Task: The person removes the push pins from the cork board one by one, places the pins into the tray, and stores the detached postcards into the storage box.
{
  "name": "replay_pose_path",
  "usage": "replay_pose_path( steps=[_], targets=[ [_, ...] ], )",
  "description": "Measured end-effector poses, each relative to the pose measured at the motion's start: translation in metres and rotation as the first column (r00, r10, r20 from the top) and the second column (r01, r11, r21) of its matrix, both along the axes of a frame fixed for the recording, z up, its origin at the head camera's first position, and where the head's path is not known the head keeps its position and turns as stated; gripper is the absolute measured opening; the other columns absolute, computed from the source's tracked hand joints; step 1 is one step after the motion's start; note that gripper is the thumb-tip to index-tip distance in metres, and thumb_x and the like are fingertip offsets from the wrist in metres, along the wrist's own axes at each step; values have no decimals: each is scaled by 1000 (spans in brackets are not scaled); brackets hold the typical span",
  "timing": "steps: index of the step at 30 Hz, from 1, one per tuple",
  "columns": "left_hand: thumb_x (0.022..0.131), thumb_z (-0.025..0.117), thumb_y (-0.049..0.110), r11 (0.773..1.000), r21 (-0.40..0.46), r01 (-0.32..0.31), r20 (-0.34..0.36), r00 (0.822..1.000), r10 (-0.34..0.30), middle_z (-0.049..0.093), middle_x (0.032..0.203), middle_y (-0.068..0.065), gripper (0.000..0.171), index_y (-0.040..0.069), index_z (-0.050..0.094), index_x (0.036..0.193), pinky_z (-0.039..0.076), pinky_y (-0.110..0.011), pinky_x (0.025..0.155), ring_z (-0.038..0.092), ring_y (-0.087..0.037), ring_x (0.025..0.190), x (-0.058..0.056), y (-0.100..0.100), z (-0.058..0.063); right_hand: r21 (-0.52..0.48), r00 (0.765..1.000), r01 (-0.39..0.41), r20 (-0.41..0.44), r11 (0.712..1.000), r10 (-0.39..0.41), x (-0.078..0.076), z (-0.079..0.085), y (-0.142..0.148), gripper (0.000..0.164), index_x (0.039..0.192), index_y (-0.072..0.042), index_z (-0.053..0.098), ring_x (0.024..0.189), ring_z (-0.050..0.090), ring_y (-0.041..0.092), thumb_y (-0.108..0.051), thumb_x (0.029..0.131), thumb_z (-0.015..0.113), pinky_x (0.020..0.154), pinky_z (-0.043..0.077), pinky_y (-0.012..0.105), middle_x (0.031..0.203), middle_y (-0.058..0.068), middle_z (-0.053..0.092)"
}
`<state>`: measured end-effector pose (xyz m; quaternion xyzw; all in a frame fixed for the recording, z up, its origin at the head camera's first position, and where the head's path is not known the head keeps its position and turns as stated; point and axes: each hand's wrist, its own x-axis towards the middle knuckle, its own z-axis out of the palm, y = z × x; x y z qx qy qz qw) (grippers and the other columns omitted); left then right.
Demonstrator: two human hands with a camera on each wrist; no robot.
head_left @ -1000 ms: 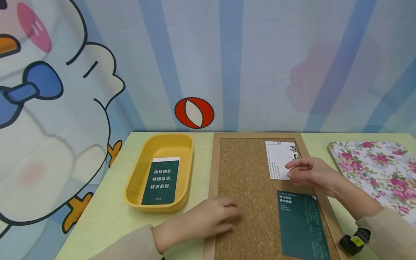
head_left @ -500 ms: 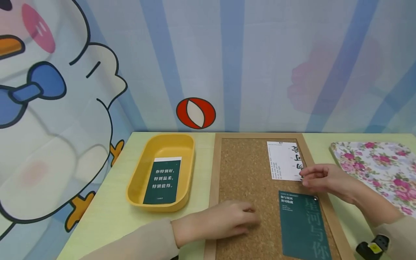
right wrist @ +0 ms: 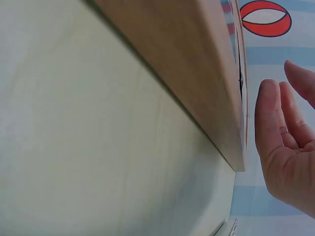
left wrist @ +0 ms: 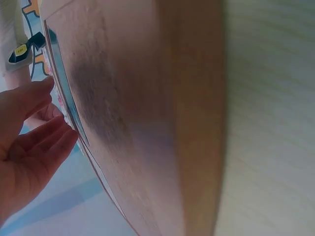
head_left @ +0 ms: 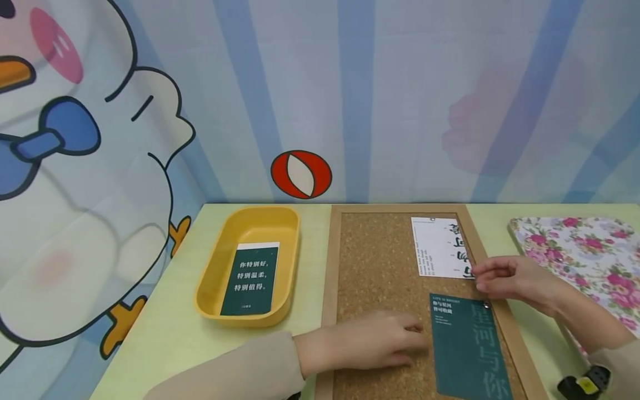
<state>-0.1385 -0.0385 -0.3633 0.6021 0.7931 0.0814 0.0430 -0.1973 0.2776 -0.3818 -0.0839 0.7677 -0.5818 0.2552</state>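
A white card (head_left: 440, 247) with dark lettering lies at the upper right of the framed corkboard (head_left: 375, 266), a small pin at its top edge. Below it is a dark green card (head_left: 467, 347), with a pin near its upper right corner. My right hand (head_left: 522, 283) hovers by the white card's lower right corner, thumb and fingers apart in the right wrist view and nothing between them. My left hand (head_left: 375, 339) is over the lower cork, left of the green card. Its fingers (left wrist: 54, 140) are loosely bent and hold nothing.
A yellow tray (head_left: 210, 278) with another green card (head_left: 250, 278) in it stands left of the board. To the right lies a floral-patterned board (head_left: 580, 244). The wooden frame (head_left: 328, 294) rises slightly above the table. A patterned cloth backs the table.
My left hand has moved right across the cork toward the green card. My right hand has shifted right, off the white card, uncovering its lettering. The cards stay in place.
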Motion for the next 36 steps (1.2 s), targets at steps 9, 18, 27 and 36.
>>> replay_pose_path(
  steps=[9, 18, 27, 36],
  targets=[
    [93, 59, 26, 998, -4, 70, -4, 998, -70, 56, 111, 1, 31, 14, 60, 122, 40, -10, 84, 52, -2, 96, 0, 24, -1, -59, 999, -34, -4, 998, 34, 0, -5, 8, 21, 109, -10, 63, 85, 63, 15, -4, 89, 60, 75, 53, 29, 94, 2, 63],
    [93, 58, 25, 989, -104, 101, 60, 994, -95, 53, 121, 0, 35, 16, 57, 126, 35, -8, 89, 51, -2, 105, 0, 45, -1, 8, 999, -52, -10, 999, 52, 2, -6, 13, 22, 110, -6, 61, 85, 61, 14, -6, 88, 61, 75, 52, 29, 94, 2, 62],
    [91, 60, 27, 982, -164, 96, 131, 989, -75, 51, 125, 2, 37, 19, 57, 128, 35, -7, 89, 48, 0, 109, -2, 59, -7, 0, 994, -105, -10, 995, 105, 3, -8, 17, 21, 108, 0, 62, 83, 63, 16, -3, 87, 62, 73, 53, 28, 91, 3, 64],
    [91, 60, 27, 977, -190, 101, 178, 982, -66, 50, 127, 2, 37, 19, 57, 127, 34, -7, 90, 47, 0, 111, -6, 61, -8, 179, 984, -127, -103, 976, 147, 7, -6, 15, 34, 111, 10, 59, 79, 59, 16, -9, 84, 68, 69, 50, 27, 90, 4, 64]
  ],
)
